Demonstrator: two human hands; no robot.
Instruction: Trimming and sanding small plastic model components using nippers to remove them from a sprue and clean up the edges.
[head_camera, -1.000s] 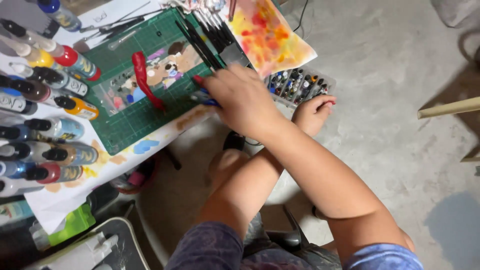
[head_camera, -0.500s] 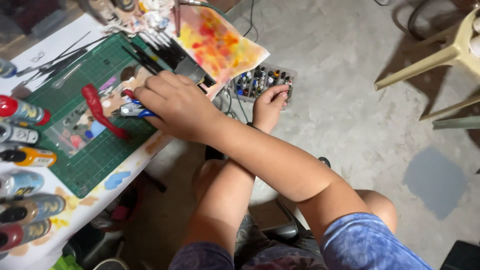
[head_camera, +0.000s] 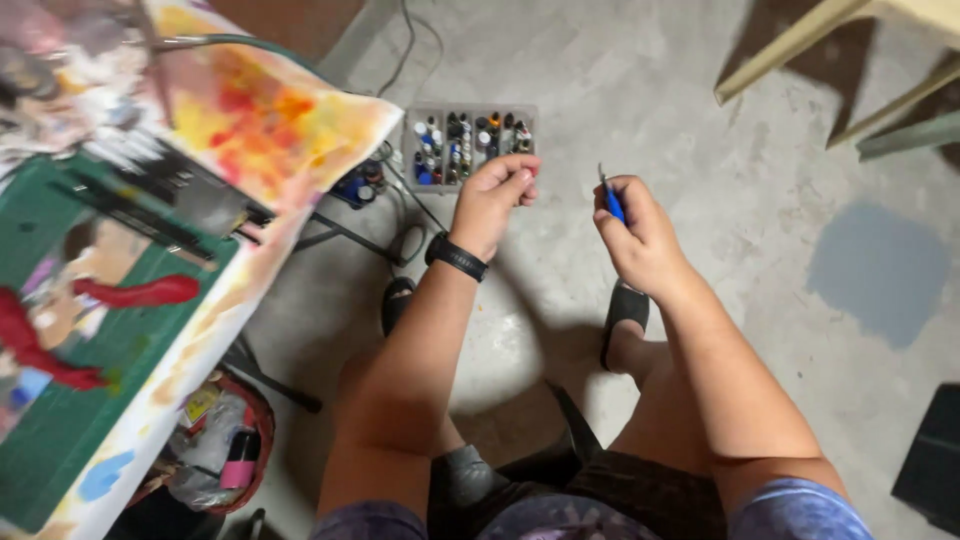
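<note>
In the head view, the right hand (head_camera: 640, 235), at centre right of the frame, holds a thin blue-handled tool (head_camera: 612, 203) upright, its fingers closed round the handle. The left hand (head_camera: 492, 200), centre frame and wearing a black wristband (head_camera: 456, 256), has its fingers curled loosely; whether it pinches anything small I cannot tell. Both hands hover over the grey concrete floor (head_camera: 700, 110), just below a clear plastic tray of small paint bottles (head_camera: 468, 140). At the left, the green cutting mat (head_camera: 60, 420) on the table (head_camera: 230, 310) carries a red-and-tan painted figure (head_camera: 130, 292), lying untouched; judging by this, the tool is in hand but not yet applied.
</note>
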